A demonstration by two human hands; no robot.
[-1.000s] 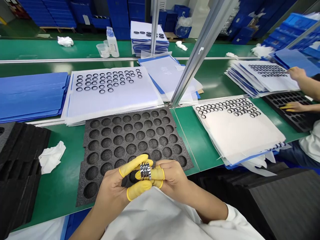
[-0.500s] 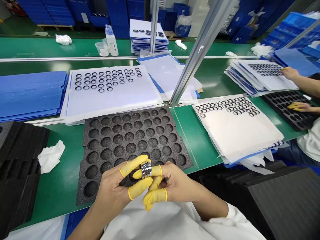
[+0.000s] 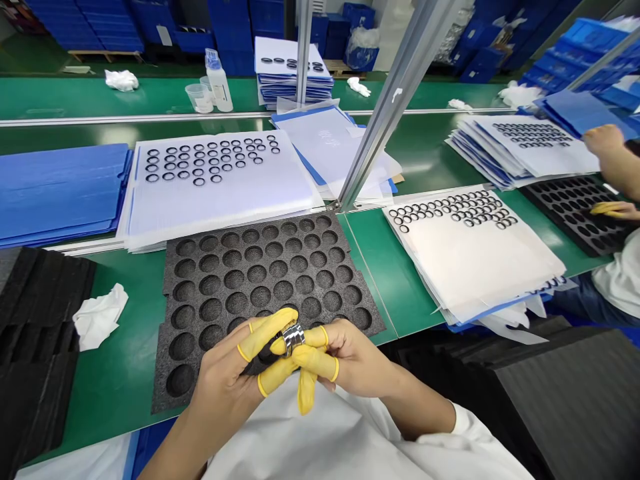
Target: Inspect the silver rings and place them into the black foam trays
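Your fingers closed in a pinch: your left hand [image 3: 223, 373] and right hand [image 3: 345, 357] held the stacked metal rings [image 3: 293, 339] between yellow finger cots [image 3: 267, 331], just above the black foam tray [image 3: 260, 267].

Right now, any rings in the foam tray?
No, the black foam tray shows empty pockets; the metal rings are between the left hand and right hand.

Left hand [image 3: 220, 383], right hand [image 3: 350, 357] pinch metal rings [image 3: 293, 339] over black foam tray [image 3: 255, 267], yellow finger cots [image 3: 267, 333] on fingers
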